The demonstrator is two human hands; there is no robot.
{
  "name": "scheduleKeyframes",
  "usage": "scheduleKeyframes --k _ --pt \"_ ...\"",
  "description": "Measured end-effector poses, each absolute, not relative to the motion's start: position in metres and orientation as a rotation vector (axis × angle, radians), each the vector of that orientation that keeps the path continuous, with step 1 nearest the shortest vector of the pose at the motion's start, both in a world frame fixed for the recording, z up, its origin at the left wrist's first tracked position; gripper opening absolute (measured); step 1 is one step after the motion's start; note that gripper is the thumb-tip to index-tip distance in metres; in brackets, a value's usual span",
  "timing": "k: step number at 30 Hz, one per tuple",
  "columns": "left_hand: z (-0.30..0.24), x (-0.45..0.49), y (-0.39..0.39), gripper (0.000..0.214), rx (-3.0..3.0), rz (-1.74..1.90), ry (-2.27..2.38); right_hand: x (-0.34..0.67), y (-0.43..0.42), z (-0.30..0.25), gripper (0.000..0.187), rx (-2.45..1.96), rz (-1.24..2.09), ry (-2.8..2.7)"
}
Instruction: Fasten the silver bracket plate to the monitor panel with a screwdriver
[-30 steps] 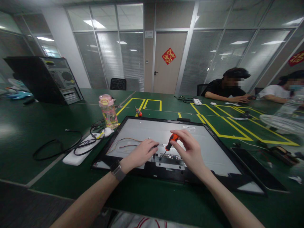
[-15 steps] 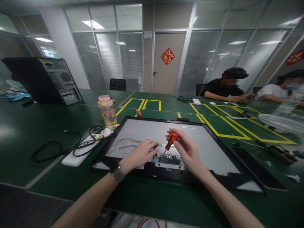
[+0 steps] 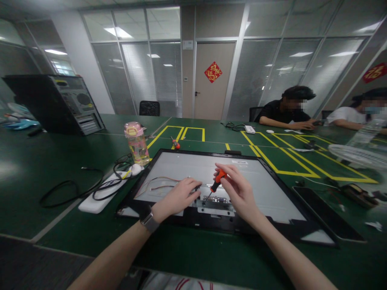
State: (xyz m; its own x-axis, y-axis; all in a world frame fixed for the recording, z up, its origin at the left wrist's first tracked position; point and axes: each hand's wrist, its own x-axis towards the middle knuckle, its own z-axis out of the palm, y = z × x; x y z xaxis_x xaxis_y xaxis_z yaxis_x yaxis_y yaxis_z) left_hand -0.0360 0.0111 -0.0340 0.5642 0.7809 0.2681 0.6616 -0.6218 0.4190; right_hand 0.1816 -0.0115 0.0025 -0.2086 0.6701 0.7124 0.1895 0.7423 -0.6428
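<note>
In my right hand (image 3: pixel 238 191) is an orange-and-black screwdriver (image 3: pixel 219 179), gripped by the handle between thumb and fingers. It leans, its thin shaft pointing down left to a metal bracket (image 3: pixel 213 210) at the near middle of an opened monitor panel (image 3: pixel 260 181). The panel lies flat, with a grey back and black frame. My left hand (image 3: pixel 181 195), a watch on its wrist, rests at the bracket's left end. Its fingers are closed around a small dark part there, too hidden to name. Thin wires (image 3: pixel 163 178) run over the panel behind this hand.
Left of the panel stand a pink-lidded bottle (image 3: pixel 137 143) and a white power strip (image 3: pixel 102 192) with black cable. Another screwdriver (image 3: pixel 175 144) lies beyond. A computer case (image 3: pixel 54 104) is far left; a dark flat panel (image 3: pixel 328 213) lies right. Two people sit far right.
My right fingers have shifted slightly right on the screwdriver handle, and the tool's lean has changed a little. My left hand stays in place.
</note>
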Motion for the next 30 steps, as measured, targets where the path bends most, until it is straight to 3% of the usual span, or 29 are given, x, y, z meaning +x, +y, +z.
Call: scheduleKeyframes --k 10,16,23,30 --pt "-0.0378 -0.0367 0.0125 0.032 2.536 0.635 1.194 0.1822 -0.0114 0.0054 0.031 -0.687 0.469 -1.721" --pt "-0.0359 -0.037 0.0115 0.033 2.53 0.625 1.189 0.1822 -0.0135 0.0075 0.04 -0.617 0.623 -1.746" --pt "-0.0364 -0.0365 0.0116 0.033 2.549 0.622 1.19 0.1824 -0.0112 0.0044 0.028 -0.668 0.482 -1.727" --pt "-0.0359 -0.0354 0.0109 0.031 2.572 0.63 1.195 0.1811 -0.0118 0.005 0.039 -0.637 0.541 -1.724"
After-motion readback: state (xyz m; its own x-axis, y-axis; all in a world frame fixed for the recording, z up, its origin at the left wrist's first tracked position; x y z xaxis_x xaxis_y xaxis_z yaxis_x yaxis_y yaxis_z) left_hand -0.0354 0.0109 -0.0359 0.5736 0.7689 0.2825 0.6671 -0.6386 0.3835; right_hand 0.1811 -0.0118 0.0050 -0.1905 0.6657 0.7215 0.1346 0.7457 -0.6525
